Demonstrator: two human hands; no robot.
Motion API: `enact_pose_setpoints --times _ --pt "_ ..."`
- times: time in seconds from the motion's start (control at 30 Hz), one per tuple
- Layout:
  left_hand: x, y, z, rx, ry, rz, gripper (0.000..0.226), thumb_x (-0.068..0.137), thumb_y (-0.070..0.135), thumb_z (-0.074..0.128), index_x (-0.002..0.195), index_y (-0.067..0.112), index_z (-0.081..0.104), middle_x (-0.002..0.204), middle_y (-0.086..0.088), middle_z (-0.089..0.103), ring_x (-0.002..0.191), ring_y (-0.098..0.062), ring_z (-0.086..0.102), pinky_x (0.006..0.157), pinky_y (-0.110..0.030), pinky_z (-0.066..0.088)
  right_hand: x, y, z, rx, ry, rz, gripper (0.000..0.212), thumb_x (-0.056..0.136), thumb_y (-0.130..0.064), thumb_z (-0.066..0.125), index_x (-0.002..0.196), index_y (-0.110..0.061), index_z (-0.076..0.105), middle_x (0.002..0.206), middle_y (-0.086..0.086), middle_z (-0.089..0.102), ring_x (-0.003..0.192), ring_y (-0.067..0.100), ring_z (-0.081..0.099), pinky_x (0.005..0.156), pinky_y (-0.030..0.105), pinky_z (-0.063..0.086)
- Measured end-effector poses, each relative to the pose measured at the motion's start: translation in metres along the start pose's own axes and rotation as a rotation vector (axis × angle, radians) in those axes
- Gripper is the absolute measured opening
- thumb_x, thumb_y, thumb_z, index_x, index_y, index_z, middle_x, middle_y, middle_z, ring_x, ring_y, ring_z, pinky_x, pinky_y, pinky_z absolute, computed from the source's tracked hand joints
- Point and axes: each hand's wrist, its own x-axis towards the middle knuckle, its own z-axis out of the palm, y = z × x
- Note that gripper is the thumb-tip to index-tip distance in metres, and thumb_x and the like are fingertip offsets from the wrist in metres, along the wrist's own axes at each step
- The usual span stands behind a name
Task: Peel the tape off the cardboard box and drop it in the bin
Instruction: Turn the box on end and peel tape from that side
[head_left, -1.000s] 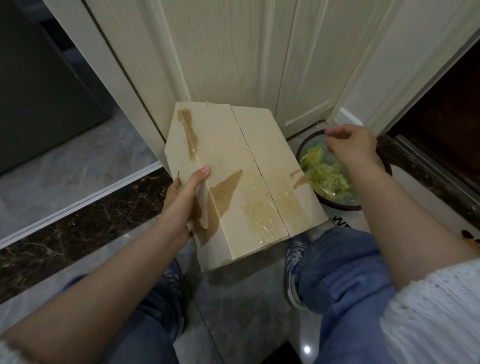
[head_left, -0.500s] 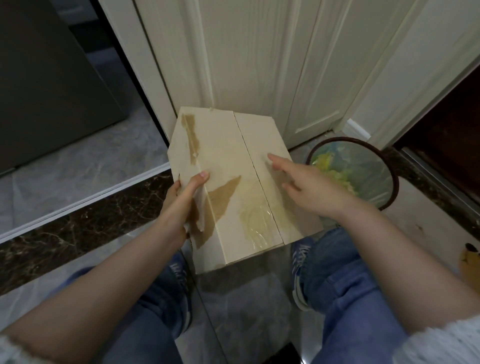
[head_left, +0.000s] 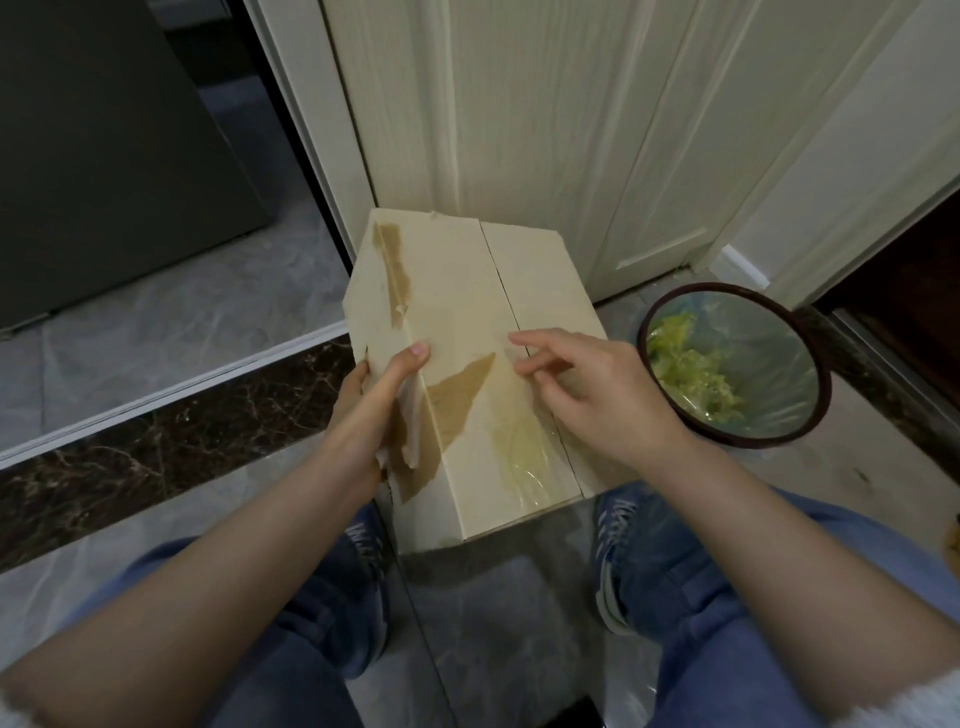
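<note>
**Tape peel: finding the edge, top face**

Cardboard box (head_left: 467, 332) is held up off the floor, between the knees, w/ the bin (head_left: 810, 415) just to its right. Left hand (head_left: 374, 410) grips the box's left edge, thumb over the top, fingers round the side. Right hand (head_left: 597, 395) is over the centre seam, fingers loosely spread and slightly bent, tips at or just above the surface; not pinching anything yet AFAICT.

Clear tape (head_left: 524, 457) remains on the near part of the top, glossy and wrinkled. Brown patches look like torn paper, not tape.

Suggest:
- pick at the tape's far edge w/ a nail till a corner lifts
- pinch the corner, pull low and slow, back toward the body
- keep the left grip firm so the box doesn't twist
- risk: fast pull tears more liner or snaps the strip
</note>
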Motion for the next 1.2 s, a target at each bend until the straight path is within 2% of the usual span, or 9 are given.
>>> enact_pose_setpoints --times 0.17,0.3,0.47,0.53,0.7,0.83,0.93,1.07,1.2 --pt "0.007 0.003 -0.001 -0.027 0.011 -0.058 0.081 0.075 0.064 0.072 0.147 0.037 0.046 0.116 0.008 0.059 0.101 -0.019 0.057 0.093 -0.050 0.049 0.007 0.000 0.004 -0.127 0.009 -0.045 0.048 0.087 -0.001 0.063 0.134 -0.012 0.060 0.116 -0.003 0.064 0.110 0.012 0.056 0.101 0.018 0.041" --pt "0.007 0.004 0.001 -0.060 0.028 -0.066 0.072 0.083 0.059 0.069 0.147 0.037 0.045 0.104 0.012 0.056 0.094 -0.015 0.055 0.093 -0.047 0.046 0.007 -0.001 0.004 -0.130 0.037 0.012 0.058 0.089 -0.003 0.063 0.144 -0.014 0.050 0.130 -0.003 0.062 0.124 0.012 0.052 0.109 0.022 0.038" --pt "0.003 0.005 0.002 -0.077 0.034 -0.064 0.068 0.085 0.057 0.068 0.146 0.035 0.046 0.099 0.013 0.054 0.089 -0.011 0.054 0.084 -0.041 0.046 0.006 -0.001 0.003 -0.089 0.028 0.072 0.064 0.089 -0.007 0.064 0.149 -0.020 0.044 0.126 -0.011 0.066 0.124 0.005 0.052 0.108 0.013 0.034" --pt "0.003 0.006 0.001 -0.076 0.031 -0.066 0.065 0.084 0.057 0.068 0.142 0.035 0.048 0.100 0.013 0.055 0.089 -0.011 0.055 0.078 -0.038 0.048 0.006 -0.002 0.002 -0.090 0.054 0.053 0.062 0.088 -0.006 0.065 0.146 -0.018 0.048 0.122 -0.011 0.068 0.122 0.007 0.055 0.108 0.023 0.041" --pt "0.002 0.006 0.000 -0.077 0.032 -0.068 0.074 0.083 0.058 0.069 0.148 0.034 0.045 0.101 0.013 0.054 0.090 -0.011 0.054 0.083 -0.041 0.046 0.007 -0.002 0.005 -0.080 0.091 -0.005 0.057 0.086 -0.005 0.069 0.140 -0.017 0.055 0.113 -0.009 0.071 0.113 0.013 0.060 0.100 0.042 0.049" --pt "0.001 0.006 0.000 -0.071 0.012 -0.063 0.083 0.072 0.060 0.073 0.147 0.035 0.047 0.105 0.012 0.058 0.094 -0.012 0.056 0.089 -0.042 0.047 0.007 -0.002 0.005 -0.077 0.101 -0.016 0.056 0.084 -0.003 0.070 0.137 -0.015 0.058 0.105 -0.008 0.070 0.106 0.015 0.062 0.097 0.040 0.051" --pt "0.000 0.006 0.000 -0.063 -0.009 -0.050 0.093 0.062 0.062 0.074 0.147 0.034 0.047 0.108 0.013 0.059 0.096 -0.012 0.057 0.081 -0.038 0.048 0.008 -0.001 0.006 -0.109 0.052 -0.007 0.056 0.085 -0.005 0.068 0.138 -0.016 0.056 0.105 -0.009 0.067 0.105 0.013 0.058 0.098 0.037 0.049" --pt "0.004 0.002 -0.002 -0.038 -0.009 -0.043 0.112 0.053 0.065 0.077 0.154 0.035 0.038 0.114 0.014 0.056 0.102 -0.014 0.054 0.102 -0.051 0.045 0.010 0.002 0.006 -0.230 -0.105 -0.024 0.057 0.087 -0.009 0.059 0.142 -0.020 0.046 0.109 -0.009 0.055 0.106 0.014 0.049 0.097 0.037 0.044" --pt "0.006 -0.002 -0.003 -0.017 -0.016 -0.052 0.120 0.049 0.067 0.079 0.155 0.035 0.033 0.122 0.010 0.055 0.114 -0.024 0.052 0.109 -0.058 0.040 0.011 0.002 0.007 -0.301 -0.194 -0.011 0.059 0.089 -0.012 0.053 0.145 -0.021 0.039 0.109 -0.011 0.046 0.103 0.013 0.044 0.094 0.036 0.042"
